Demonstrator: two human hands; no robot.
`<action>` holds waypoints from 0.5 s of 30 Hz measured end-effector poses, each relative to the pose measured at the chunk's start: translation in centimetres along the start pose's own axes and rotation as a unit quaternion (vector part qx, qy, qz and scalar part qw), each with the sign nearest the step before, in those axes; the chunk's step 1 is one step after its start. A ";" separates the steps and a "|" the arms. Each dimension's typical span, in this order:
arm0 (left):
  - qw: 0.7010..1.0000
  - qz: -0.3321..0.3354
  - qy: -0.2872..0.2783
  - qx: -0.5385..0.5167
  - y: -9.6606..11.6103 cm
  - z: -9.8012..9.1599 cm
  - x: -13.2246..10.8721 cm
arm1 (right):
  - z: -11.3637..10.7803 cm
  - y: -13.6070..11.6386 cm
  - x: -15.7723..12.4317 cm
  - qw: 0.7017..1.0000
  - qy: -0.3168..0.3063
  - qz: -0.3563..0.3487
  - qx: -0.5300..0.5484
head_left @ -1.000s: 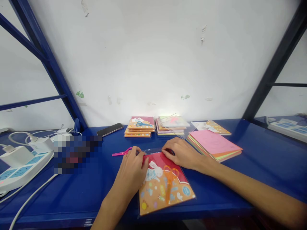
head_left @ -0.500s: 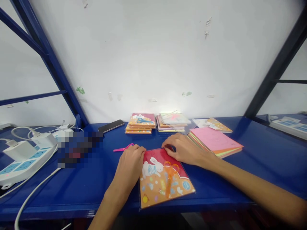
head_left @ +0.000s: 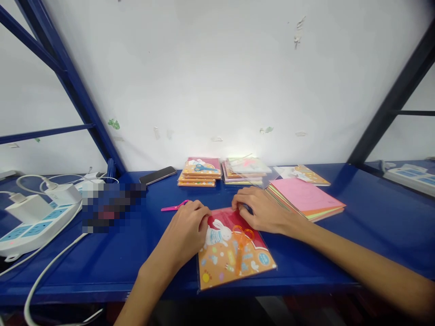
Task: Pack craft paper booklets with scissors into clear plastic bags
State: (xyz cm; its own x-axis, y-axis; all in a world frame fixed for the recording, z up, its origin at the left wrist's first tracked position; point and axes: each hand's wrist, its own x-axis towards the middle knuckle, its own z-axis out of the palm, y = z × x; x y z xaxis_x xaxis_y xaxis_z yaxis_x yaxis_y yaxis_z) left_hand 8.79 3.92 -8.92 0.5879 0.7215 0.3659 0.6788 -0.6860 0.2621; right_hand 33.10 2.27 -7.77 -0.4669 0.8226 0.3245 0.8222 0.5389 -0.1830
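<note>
A clear plastic packet (head_left: 234,256) with a red and orange card, a white rabbit picture and orange scissors inside lies on the blue shelf (head_left: 340,244) near its front edge. My left hand (head_left: 185,231) rests on the packet's top left corner, fingers curled and pressing the flap. My right hand (head_left: 260,210) pinches the top right corner of the same packet. A pink pair of scissors (head_left: 174,207) lies just beyond my left hand.
Behind stand two stacks of similar packets (head_left: 200,173) (head_left: 244,172), a pile of coloured paper (head_left: 306,201), a loose card (head_left: 302,174) and a black phone (head_left: 158,175). White power strips with chargers (head_left: 37,217) and cables lie at the left. Blue frame bars rise at both sides.
The packet's top flap has been folded down flat. Both hands stay at the top corners, the right hand's fingers now curled tighter. The view has shifted slightly.
</note>
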 end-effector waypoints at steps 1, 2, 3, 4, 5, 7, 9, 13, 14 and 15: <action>1.000 0.011 0.006 -0.003 0.2 0.3 0.0 | 0.1 0.0 0.0 1.000 0.002 -0.006 0.007; 1.000 0.022 0.011 -0.006 0.3 0.6 -0.1 | 0.3 0.1 0.0 1.000 0.005 -0.015 0.012; 0.999 0.033 0.012 -0.006 0.5 0.8 -0.1 | 0.5 0.2 0.1 1.000 0.009 -0.026 0.016; 0.999 0.040 0.009 -0.003 0.6 1.1 -0.1 | 0.7 0.3 0.1 0.999 0.012 -0.036 0.017; 0.999 0.044 0.005 0.001 0.7 1.3 -0.1 | 0.8 0.3 0.1 0.999 0.012 -0.045 0.017; 0.999 0.046 -0.008 0.007 0.8 1.6 -0.1 | 0.9 0.5 0.1 0.999 0.006 -0.051 0.017; 0.999 0.046 -0.013 0.014 0.8 1.6 -0.1 | 1.0 0.6 0.1 0.999 0.001 -0.046 0.022; 0.998 0.052 -0.019 0.022 1.1 1.5 0.0 | 1.0 0.6 0.2 0.998 0.008 -0.044 0.039; 0.998 0.054 -0.022 0.020 1.1 1.5 0.0 | 1.0 0.5 0.2 0.998 0.011 -0.041 0.045; 0.998 0.054 -0.026 0.016 1.1 1.5 0.0 | 1.0 0.5 0.2 0.998 0.013 -0.034 0.050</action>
State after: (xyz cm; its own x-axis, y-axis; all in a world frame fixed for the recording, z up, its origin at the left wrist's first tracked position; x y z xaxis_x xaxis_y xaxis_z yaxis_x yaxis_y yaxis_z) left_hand 10.21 3.26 -9.94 0.6797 0.6484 0.3429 0.6239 -0.7569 0.1946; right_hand 33.07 2.92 -8.73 -0.5099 0.7796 0.3636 0.7523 0.6091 -0.2510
